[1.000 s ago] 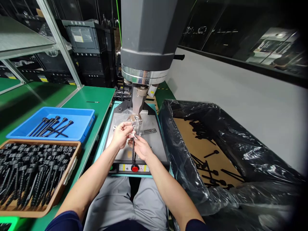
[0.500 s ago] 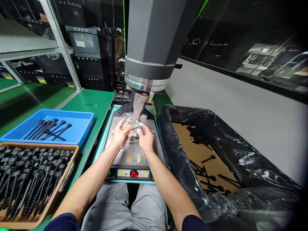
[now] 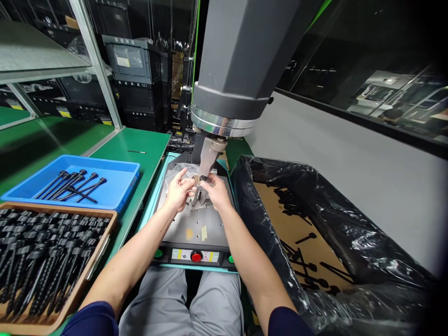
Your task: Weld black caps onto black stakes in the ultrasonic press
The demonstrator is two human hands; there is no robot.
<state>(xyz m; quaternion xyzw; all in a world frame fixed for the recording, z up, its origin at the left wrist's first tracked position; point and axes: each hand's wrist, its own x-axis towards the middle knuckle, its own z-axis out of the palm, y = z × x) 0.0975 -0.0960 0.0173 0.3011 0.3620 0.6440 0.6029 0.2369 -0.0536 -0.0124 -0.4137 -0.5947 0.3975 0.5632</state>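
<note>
My right hand (image 3: 217, 192) pinches a small black part (image 3: 203, 178), just below the metal horn (image 3: 208, 156) of a pressing machine. The part looks like the head of a black rod; most of it is hidden. Close beside it, my left hand (image 3: 179, 191) has thumb and fingers together, one finger raised. A small brownish piece (image 3: 196, 179) shows at its fingertips, too small to name. Between the hands a metal fixture (image 3: 199, 198) stands on the grey plate (image 3: 178, 228). Clear plastic film (image 3: 185, 167) lies behind my left hand.
On the left, a blue tray (image 3: 121, 196) and a brown tray (image 3: 111, 224) hold black rods. A box lined with black plastic (image 3: 259, 205), with more rods inside, stands right. The machine head (image 3: 231, 88) hangs above. A red button (image 3: 196, 256) is on the front panel.
Both hands held clear, shiny material over the plate before. Now a black part shows in my right hand and the fixture is visible between the hands. The view has shifted slightly.
</note>
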